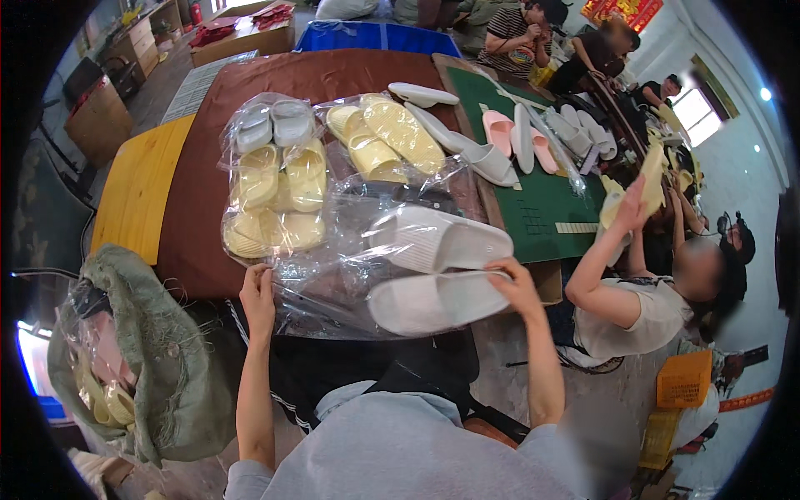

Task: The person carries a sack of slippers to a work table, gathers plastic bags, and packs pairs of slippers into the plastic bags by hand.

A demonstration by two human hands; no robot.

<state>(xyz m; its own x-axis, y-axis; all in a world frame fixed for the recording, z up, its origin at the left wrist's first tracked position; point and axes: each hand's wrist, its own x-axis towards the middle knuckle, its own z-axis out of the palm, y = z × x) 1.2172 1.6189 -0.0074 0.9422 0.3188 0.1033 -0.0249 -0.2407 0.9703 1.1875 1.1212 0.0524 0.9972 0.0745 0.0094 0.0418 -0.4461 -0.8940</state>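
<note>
At the table's near edge, my left hand [258, 293] pinches the rim of a clear plastic bag [312, 292]. Closed around the right ends of a pair of white slippers is my right hand [518, 287]. The upper white slipper [433, 237] lies with its left part among the plastic film. Nearer to me, the lower white slipper [437, 302] rests side by side with it. Whether either slipper is inside the bag I cannot tell. Beyond my left hand, bagged yellow slippers [279, 233] and grey slippers [292, 123] are stacked in plastic.
More bagged yellow slippers [404, 133] lie at the middle back. A green cutting mat [533, 204] carries loose white and pink slippers. A woven sack [167, 358] stands at left, a yellow board [142, 192] behind it. On the right, a co-worker [625, 308] lifts yellow slippers.
</note>
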